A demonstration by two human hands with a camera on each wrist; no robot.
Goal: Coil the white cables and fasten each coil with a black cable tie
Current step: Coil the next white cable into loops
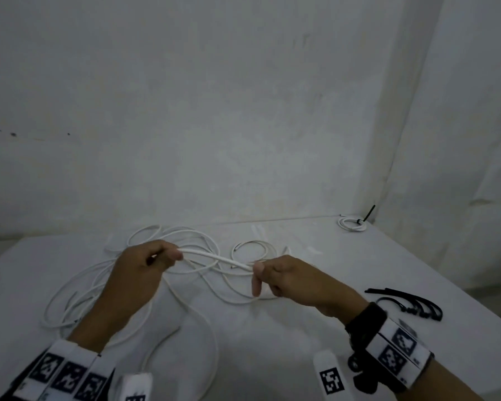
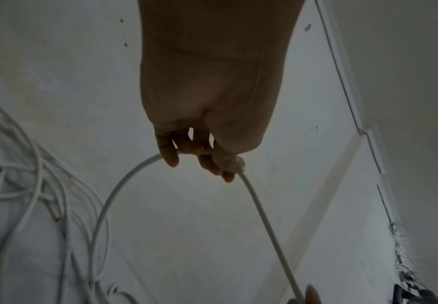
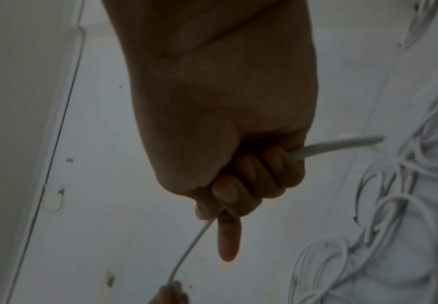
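1. I hold a white cable (image 1: 217, 259) stretched above the table (image 1: 315, 299), probably to straighten a run before looping it.
2. My left hand (image 1: 145, 264) pinches one end of that run; my right hand (image 1: 289, 277) grips the other, index finger pointing down.
3. Loose cables (image 1: 78, 296) lie below; black cable ties (image 1: 411, 306) wait near my right wrist.
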